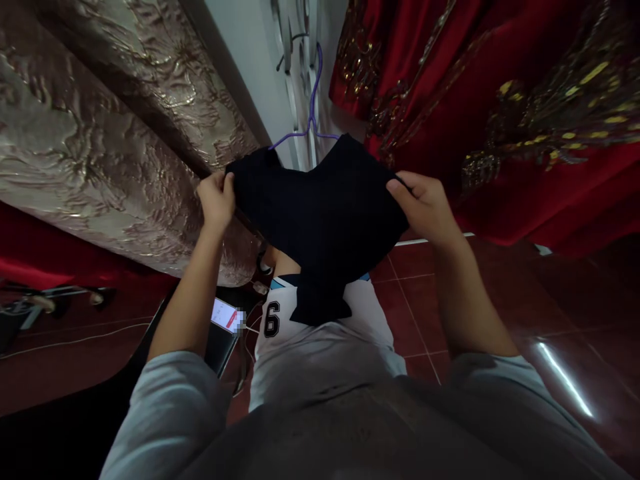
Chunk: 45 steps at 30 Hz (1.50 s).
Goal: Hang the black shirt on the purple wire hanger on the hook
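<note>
A dark navy or black shirt (325, 207) hangs on a purple hanger (313, 113), whose hook reaches up to a pale metal rack (300, 73). My left hand (217, 200) pinches the shirt's left sleeve edge between thumb and fingers. On the other side my right hand (421, 205) grips the right sleeve edge the same way. The cloth is spread between both hands, and its lower end drapes down in front of my white shorts (273, 347). Folds hide the fingertips behind the fabric.
Shiny beige embossed fabric (100, 133) hangs close on the left. Red cloth with gold sequins (500, 133) hangs on the right. A lit phone (226, 315) with a cable lies on a dark surface at lower left. Red tiles (415, 300) cover the floor.
</note>
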### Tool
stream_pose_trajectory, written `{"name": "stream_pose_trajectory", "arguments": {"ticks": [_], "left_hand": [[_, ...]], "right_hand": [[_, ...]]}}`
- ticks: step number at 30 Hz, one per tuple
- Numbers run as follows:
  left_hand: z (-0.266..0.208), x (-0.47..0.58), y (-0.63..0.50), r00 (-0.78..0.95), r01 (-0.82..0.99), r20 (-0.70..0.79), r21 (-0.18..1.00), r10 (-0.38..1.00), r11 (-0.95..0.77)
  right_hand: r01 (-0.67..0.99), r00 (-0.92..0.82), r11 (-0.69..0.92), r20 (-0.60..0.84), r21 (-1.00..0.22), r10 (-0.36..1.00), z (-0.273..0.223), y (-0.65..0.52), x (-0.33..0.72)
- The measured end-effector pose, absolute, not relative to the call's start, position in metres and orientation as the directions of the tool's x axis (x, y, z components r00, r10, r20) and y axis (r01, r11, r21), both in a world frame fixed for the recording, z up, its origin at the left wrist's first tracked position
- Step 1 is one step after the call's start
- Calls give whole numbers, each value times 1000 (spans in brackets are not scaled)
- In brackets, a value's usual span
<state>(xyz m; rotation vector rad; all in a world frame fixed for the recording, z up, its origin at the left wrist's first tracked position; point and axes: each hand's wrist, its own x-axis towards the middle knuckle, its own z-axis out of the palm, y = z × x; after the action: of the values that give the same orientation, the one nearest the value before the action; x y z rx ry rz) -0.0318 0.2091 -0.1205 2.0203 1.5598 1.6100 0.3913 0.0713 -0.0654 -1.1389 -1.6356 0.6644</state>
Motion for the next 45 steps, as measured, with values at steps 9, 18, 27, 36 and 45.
{"name": "stream_pose_trajectory", "arguments": {"ticks": [9, 18, 27, 36, 45], "left_hand": [[-105, -8, 106, -45, 792, 897, 300, 439, -532], [-116, 30, 67, 316, 661, 706, 315, 634, -681], [-115, 23, 67, 87, 588, 640, 586, 763, -558], [-116, 22, 70, 64, 520, 560, 688, 826, -506], [-93, 48, 57, -49, 444, 772, 585, 634, -679]], "right_hand": [[97, 98, 330, 339, -939, 936, -76, 66, 370], [-259, -56, -78, -65, -963, 996, -107, 82, 370], [-185, -154, -147, -119, -972, 981, -157, 95, 355], [-27, -134, 210, 212, -977, 968, -100, 76, 360], [-156, 131, 248, 229, -956, 965, -63, 33, 333]]}}
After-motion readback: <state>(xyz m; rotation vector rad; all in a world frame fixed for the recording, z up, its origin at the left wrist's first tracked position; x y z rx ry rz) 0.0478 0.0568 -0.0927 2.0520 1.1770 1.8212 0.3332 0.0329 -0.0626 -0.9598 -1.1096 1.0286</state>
